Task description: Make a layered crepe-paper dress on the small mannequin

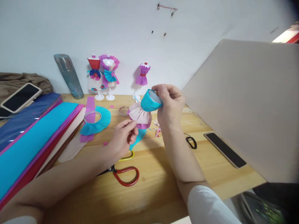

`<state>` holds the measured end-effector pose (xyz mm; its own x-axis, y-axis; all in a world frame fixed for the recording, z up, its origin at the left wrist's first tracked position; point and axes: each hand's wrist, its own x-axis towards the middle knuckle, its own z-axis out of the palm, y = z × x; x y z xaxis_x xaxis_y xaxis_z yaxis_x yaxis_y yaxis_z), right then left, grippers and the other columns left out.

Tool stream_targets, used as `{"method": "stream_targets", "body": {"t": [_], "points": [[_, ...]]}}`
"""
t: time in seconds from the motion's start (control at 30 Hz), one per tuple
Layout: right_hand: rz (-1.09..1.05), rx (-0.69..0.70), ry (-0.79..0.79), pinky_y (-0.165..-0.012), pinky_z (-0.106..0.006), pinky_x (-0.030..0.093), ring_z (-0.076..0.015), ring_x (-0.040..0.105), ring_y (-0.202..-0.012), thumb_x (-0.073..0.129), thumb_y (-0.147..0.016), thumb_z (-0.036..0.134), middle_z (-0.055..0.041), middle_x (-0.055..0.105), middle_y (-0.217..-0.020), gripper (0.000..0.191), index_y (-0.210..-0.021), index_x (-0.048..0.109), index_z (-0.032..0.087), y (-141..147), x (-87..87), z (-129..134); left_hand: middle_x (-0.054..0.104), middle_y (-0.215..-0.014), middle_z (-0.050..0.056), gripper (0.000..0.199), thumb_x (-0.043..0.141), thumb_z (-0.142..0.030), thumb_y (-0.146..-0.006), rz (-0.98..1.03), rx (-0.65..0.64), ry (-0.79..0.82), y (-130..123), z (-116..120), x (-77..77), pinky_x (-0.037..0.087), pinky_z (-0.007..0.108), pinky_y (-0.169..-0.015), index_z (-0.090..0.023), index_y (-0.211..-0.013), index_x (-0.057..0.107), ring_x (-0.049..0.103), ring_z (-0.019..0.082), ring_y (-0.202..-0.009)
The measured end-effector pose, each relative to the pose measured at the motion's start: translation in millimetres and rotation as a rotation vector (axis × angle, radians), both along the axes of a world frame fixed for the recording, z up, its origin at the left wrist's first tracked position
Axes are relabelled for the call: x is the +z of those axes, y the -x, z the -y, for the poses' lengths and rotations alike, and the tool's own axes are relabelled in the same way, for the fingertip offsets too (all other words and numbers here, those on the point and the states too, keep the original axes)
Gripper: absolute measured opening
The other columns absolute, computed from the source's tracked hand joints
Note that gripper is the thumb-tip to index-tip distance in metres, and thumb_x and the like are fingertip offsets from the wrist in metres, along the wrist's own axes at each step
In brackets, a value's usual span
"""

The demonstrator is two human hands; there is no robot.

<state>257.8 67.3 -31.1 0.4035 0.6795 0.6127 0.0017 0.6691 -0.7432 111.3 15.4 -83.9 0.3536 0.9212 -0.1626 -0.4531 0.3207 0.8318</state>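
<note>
A: Up over the wooden counter point(154, 193), beyond the red-handled scissors point(115, 170), there's the miniature dress point(145, 109)! The grip?

B: Left hand point(125, 133) pinching its pale pink skirt point(139, 114), right hand point(172, 102) clasping the turquoise bodice point(147, 102)!

A: And the room?

B: White wall point(130, 34) behind the scissors, three mini mannequins point(108, 70) before it, pale panel point(252, 102) off to the scissors' right!

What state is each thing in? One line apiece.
Small dress: tilted, in left hand and right hand
Red-handled scissors: blades partly hidden, opening unclear
Right phone: flat, screen dark
Left phone: screen dark
Flask: standing, capped
Three mini mannequins: upright, dressed
Black band: looped, loose
Turquoise paper: pleated, beneath metal ring
</note>
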Motion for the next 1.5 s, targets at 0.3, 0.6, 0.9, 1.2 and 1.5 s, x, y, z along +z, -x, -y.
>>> {"method": "stream_targets", "body": {"t": [0.3, 0.6, 0.9, 1.2, 1.5], "points": [[0.032, -0.012, -0.013, -0.071, -0.041, 0.057, -0.0251, 0.071, -0.081, 0.080, -0.078, 0.053, -0.0011, 0.074, -0.078, 0.025, -0.074, 0.072, 0.029, -4.4, -3.7, -3.9, 0.058, -0.058, -0.004, 0.033, 0.074, -0.037, -0.081, 0.078, -0.007, 0.023, 0.5, 2.4, -0.4, 0.025, 0.017, -0.037, -0.018, -0.070, 0.050, 0.042, 0.005, -0.039], [0.072, -0.015, 0.023, -0.070, -0.038, 0.056, -0.0240, 0.071, -0.085, 0.078, -0.078, 0.058, -0.0018, 0.072, -0.079, 0.032, -0.077, 0.070, 0.027, -6.6, -4.1, -5.8, 0.055, -0.052, -0.003, 0.029, 0.063, -0.041, -0.088, 0.004, -0.039, 0.099, 0.6, 1.4, -4.7, 0.023, 0.019, -0.036, -0.016, -0.074, 0.061, 0.040, 0.006, -0.035], [-0.033, 0.011, 0.029, -0.068, -0.034, 0.052, -0.0178, 0.063, -0.070, 0.081, -0.072, 0.044, -0.0019, 0.074, -0.077, 0.022, -0.072, 0.073, 0.024, -5.5, 4.3, -3.4, 0.052, -0.048, -0.002, 0.039, 0.052, -0.041, -0.095, -0.046, 0.004, 0.165, 6.0, 0.9, -12.0, 0.021, 0.019, -0.036, -0.016, -0.066, 0.056, 0.038, 0.006, -0.034], [-0.010, 0.074, 0.060, -0.076, -0.036, 0.054, -0.0186, 0.064, -0.075, 0.077, -0.074, 0.047, -0.0035, 0.073, -0.081, 0.026, -0.078, 0.072, 0.021, -13.6, 1.8, -11.3, 0.057, -0.056, -0.002, 0.016, 0.064, -0.025, -0.079, -0.418, 0.230, -0.125, 20.3, -47.1, -42.8, 0.028, 0.020, -0.042, -0.017, -0.066, 0.058, 0.042, 0.008, -0.043], [0.069, 0.044, 0.068, -0.086, -0.040, 0.055, -0.0221, 0.068, -0.086, 0.074, -0.079, 0.050, -0.0043, 0.073, -0.087, 0.026, -0.081, 0.072, 0.024, -16.8, -1.0, -14.6, 0.064, -0.060, 0.002, 0.007, 0.071, -0.016, -0.074, -0.522, -0.144, -0.356, 11.8, -40.2, -43.6, 0.039, 0.025, -0.054, -0.014, -0.068, 0.069, 0.053, 0.013, -0.055]]}}
